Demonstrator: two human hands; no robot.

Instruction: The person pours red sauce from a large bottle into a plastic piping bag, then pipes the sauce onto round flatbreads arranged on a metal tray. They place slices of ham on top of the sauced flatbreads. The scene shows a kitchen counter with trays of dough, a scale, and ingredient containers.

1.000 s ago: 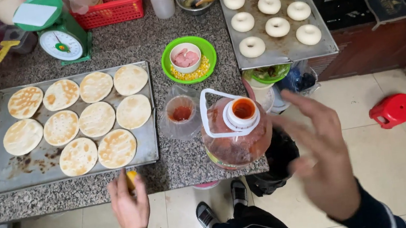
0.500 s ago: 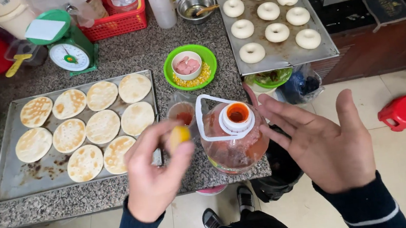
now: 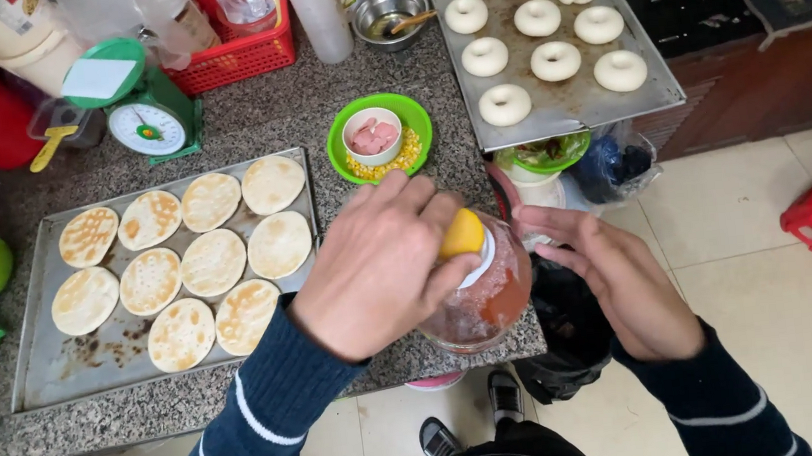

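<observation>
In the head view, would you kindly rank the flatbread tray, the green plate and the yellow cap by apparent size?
1. Flatbread tray, largest.
2. Green plate.
3. Yellow cap, smallest, though partly hidden by the left hand.

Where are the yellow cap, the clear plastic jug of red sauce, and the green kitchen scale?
yellow cap [image 3: 462,233], head view, on its exposed top.
clear plastic jug of red sauce [image 3: 489,302], head view, on its side wall.
green kitchen scale [image 3: 146,128], head view, on its round dial.

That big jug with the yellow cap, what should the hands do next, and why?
Probably twist the yellow cap down tight. The left hand holds it right on the mouth of the jug, and the right hand steadies the jug's side at the counter's edge.
</observation>
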